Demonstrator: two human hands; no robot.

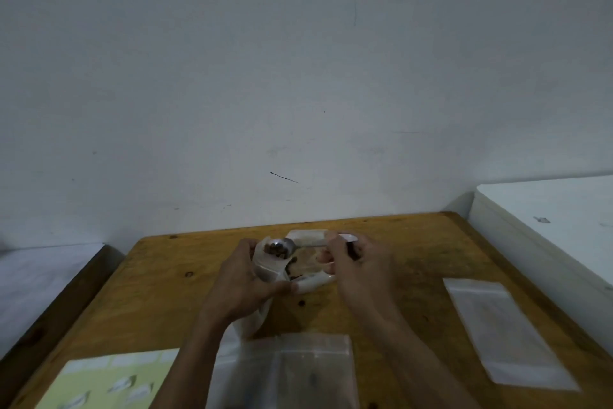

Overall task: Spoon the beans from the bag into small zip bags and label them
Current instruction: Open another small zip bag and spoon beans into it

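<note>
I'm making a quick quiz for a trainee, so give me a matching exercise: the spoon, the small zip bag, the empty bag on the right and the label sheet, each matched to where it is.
Things:
1. spoon
2. small zip bag
3. empty bag
4. label sheet

Places:
A. flat on the table, far right
B. held in the left hand
C. near left corner of the table
D. held in the right hand, loaded with beans

Pairs: 1-D, 2-B, 3-A, 4-C

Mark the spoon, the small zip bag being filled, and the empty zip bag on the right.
spoon (pixel 286 245), head view, on the bowl's metal rim.
small zip bag (pixel 269 267), head view, on its clear front wall.
empty zip bag (pixel 504 332), head view, on its flat middle.
</note>
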